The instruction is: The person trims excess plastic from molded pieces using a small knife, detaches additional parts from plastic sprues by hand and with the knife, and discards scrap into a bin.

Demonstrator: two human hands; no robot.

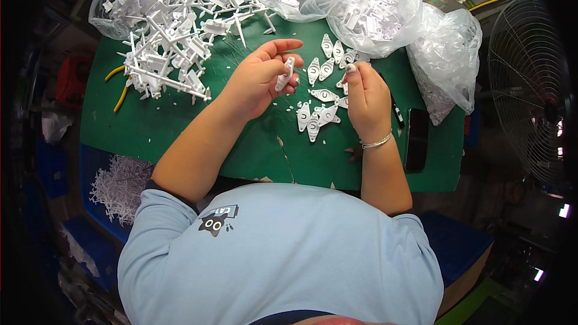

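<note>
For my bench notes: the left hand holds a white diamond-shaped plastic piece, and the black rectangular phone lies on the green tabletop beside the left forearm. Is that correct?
No: the head view shows the black rectangular phone on the green tabletop beside the right forearm, not the left. The left hand does hold the white diamond-shaped plastic piece.

Forearms forward, right fingers (apparently) bent
</note>
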